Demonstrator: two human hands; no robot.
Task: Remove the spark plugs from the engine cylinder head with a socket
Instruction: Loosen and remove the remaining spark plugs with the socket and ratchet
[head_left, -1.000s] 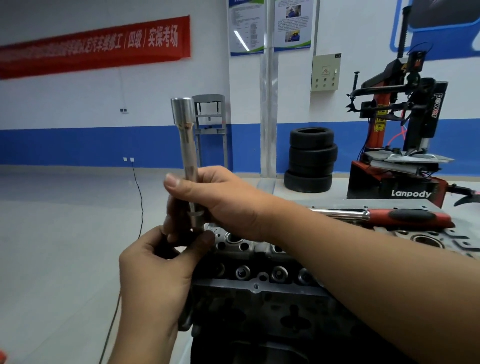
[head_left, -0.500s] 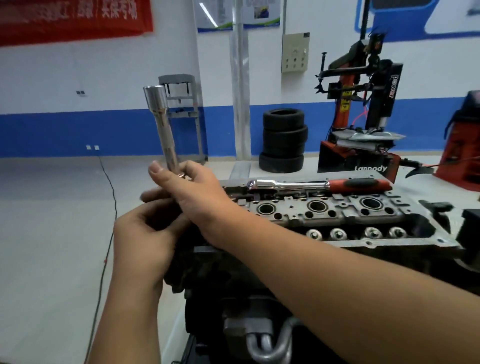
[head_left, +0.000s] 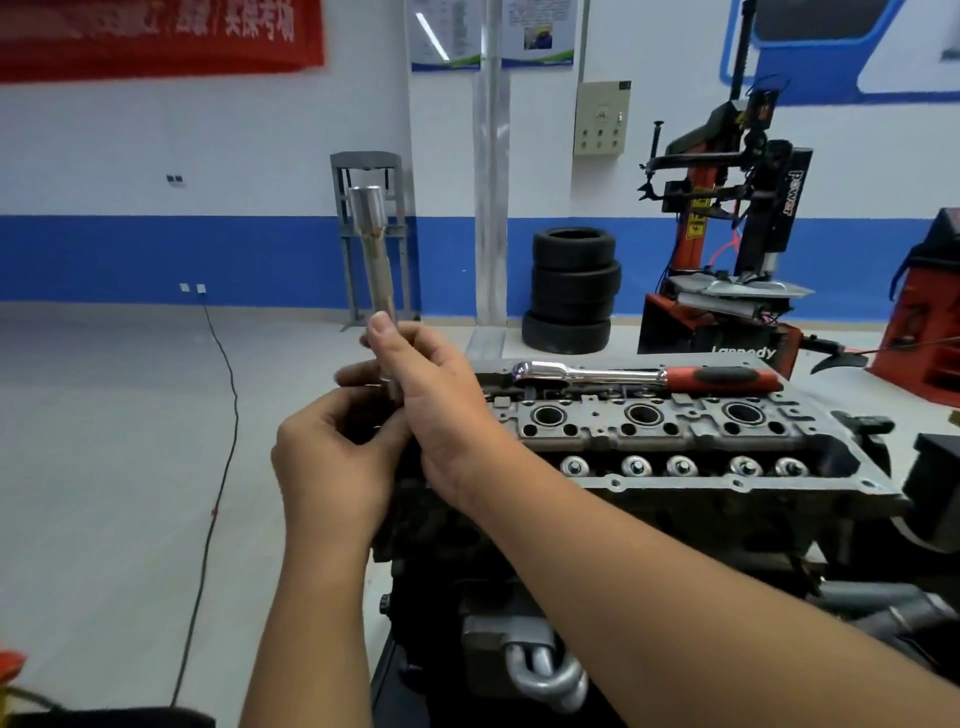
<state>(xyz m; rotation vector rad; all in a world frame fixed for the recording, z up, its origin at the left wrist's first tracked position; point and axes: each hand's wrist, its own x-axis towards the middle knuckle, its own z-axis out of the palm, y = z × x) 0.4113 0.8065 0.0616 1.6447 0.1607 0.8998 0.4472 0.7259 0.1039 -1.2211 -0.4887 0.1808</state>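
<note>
Above cylinder head (head_left: 675, 441) — both hands (head_left: 332, 467) hold one socket (head_left: 371, 244).

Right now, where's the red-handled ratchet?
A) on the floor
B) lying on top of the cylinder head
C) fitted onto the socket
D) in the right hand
B: the ratchet lies flat along the far edge of the cylinder head, untouched, while both hands hold the long socket upright at the head's left end.

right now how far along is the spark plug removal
Done: three round plug wells in the grey metal cylinder head look empty, though their depths are dark. In hand: both hands hold the long chrome socket upright. Left: the red-handled ratchet lies unattached on the head.
</note>
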